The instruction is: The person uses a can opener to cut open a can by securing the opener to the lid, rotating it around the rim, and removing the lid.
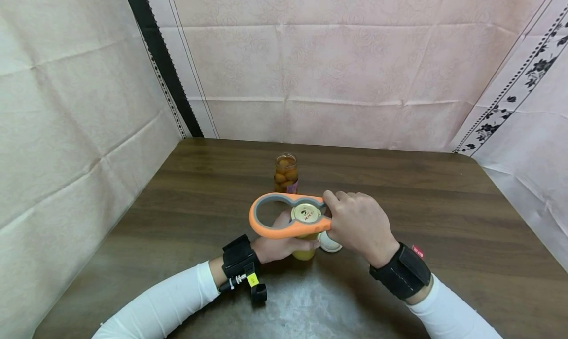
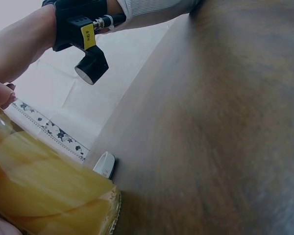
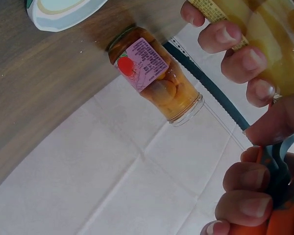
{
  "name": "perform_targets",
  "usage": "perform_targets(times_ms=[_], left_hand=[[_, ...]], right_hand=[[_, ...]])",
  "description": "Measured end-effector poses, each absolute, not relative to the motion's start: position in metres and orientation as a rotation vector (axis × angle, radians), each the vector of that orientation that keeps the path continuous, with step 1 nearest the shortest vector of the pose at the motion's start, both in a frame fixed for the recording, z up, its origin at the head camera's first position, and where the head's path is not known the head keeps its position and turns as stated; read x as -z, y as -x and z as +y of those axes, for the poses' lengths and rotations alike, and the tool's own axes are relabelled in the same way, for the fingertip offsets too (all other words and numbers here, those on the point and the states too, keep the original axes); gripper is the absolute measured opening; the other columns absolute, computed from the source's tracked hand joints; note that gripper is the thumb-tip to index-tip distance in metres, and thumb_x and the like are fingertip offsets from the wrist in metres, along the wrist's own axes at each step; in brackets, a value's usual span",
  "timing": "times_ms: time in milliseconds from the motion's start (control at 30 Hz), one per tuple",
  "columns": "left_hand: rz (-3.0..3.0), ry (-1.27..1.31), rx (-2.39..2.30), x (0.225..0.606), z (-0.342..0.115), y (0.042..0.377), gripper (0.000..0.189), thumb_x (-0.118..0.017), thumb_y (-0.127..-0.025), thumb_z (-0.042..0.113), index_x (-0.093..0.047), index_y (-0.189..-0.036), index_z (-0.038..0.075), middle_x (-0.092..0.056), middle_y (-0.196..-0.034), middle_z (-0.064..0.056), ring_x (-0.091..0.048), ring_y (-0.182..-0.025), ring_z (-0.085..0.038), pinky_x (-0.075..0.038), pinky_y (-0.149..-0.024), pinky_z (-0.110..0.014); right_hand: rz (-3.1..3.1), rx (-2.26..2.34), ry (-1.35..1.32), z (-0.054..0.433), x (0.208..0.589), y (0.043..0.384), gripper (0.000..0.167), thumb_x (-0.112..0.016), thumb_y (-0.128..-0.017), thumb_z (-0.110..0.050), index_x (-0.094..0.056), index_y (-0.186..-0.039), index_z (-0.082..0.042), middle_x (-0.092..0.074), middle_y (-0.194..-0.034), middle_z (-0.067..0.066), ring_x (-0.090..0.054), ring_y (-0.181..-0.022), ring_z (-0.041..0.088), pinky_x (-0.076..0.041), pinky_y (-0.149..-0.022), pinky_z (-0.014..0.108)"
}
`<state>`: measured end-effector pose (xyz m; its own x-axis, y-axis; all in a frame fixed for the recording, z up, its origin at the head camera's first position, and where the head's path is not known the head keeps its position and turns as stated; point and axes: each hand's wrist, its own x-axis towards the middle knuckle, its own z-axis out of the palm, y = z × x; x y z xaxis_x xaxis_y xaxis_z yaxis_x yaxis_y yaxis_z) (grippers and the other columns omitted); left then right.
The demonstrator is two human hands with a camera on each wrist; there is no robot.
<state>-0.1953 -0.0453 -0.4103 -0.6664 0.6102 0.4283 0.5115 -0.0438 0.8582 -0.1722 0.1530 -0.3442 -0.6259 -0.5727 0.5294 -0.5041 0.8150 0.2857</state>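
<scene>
My left hand (image 1: 272, 247) grips a glass jar of pale yellow fruit (image 2: 49, 181), raised off the table in the left wrist view. In my right hand (image 1: 360, 223) is an orange-and-grey jar opener (image 1: 284, 232), held by its right end. Through its smaller loop, nearest the right hand, shows the jar's gold-coloured lid (image 1: 306, 212); whether the grey edges touch the lid I cannot tell. The right wrist view has the left fingers (image 3: 252, 58) curled round the jar, while the right fingers (image 3: 245, 203) curl on the opener, partly cut off.
Behind the opener stands an open jar of brownish round fruit (image 1: 284, 173) with a purple label (image 3: 146, 63). A white lid (image 1: 330, 243) lies on the wooden table (image 1: 213, 181), just right of the held jar. Pale cloth (image 1: 337, 72) hangs around the table's back and sides.
</scene>
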Motion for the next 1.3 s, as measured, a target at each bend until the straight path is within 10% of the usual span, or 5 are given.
perform_targets(times_ms=[1300], left_hand=[[1.941, -1.092, -1.726, 0.415, -0.063, 0.205, 0.082, -0.081, -0.085, 0.039, -0.039, -0.154, 0.022, -0.050, -0.152, 0.000, -0.049, -0.134, -0.010, -0.044, -0.111, -0.029]], right_hand=[[-2.339, 0.048, -0.907, 0.155, 0.341, 0.183, 0.021, -0.075, -0.074, -0.008, -0.059, -0.088, -0.010, -0.061, -0.066, 0.000, -0.049, -0.055, 0.016, -0.045, -0.054, 0.029]])
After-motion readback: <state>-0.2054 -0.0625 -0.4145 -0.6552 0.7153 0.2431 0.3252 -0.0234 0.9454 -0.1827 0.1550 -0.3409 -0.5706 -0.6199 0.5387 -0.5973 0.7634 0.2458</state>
